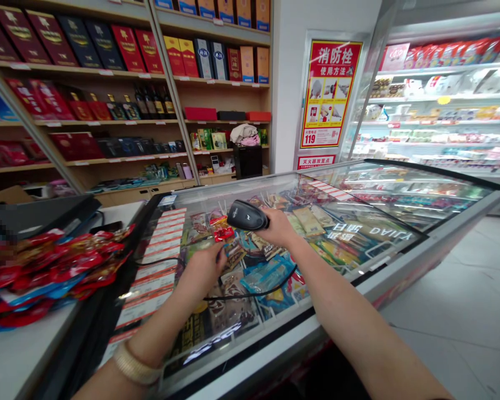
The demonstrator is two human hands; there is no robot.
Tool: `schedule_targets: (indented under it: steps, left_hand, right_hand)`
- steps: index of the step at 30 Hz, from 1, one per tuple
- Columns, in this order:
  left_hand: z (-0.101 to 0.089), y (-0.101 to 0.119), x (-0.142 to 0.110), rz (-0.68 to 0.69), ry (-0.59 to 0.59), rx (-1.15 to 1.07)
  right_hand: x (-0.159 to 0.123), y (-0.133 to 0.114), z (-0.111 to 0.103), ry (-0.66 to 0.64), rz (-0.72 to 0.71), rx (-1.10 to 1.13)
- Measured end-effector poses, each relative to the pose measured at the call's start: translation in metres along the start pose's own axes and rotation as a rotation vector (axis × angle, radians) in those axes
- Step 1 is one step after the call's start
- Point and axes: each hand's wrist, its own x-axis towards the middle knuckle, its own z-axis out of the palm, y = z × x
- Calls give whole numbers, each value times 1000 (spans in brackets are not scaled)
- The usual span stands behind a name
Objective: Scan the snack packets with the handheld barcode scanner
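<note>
A black handheld barcode scanner (246, 215) is in my right hand (277, 226), its head pointing left. Its dark cable (250, 296) loops down across the glass lid and around to the left. My left hand (208, 258) is closed in a pinch on a small shiny red packet (223, 229), just below the scanner head; the fingertips are partly hidden. Both hands are above the sliding glass top of a chest freezer (373, 286), with many wrapped ice creams (270, 272) visible under the glass.
On the white counter (8, 355) at left lies a heap of red snack packets (54, 272), beside a dark device (45, 216). Price labels (156, 266) line the freezer's left end. Behind stand shelves of boxed bottles (125, 47); a lit display fridge (441, 111) is at right.
</note>
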Motion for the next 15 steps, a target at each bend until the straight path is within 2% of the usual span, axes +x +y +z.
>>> schedule_targets:
  steps: [4,7,11,15]
  left_hand:
    - [-11,-23,1,-223,103,-297]
    - [-15,-40,0,-297,217,-434]
    - [-22,-48,0,-296,446,-285]
    - [-30,-45,-2,-238,536,-93]
  right_hand:
    - [0,1,-1,17,27,-1]
    - [0,-1,-2,10,9,27]
    - [-1,-7,-1,-80,-42,67]
    - [-1,-12,1,-139,-56,42]
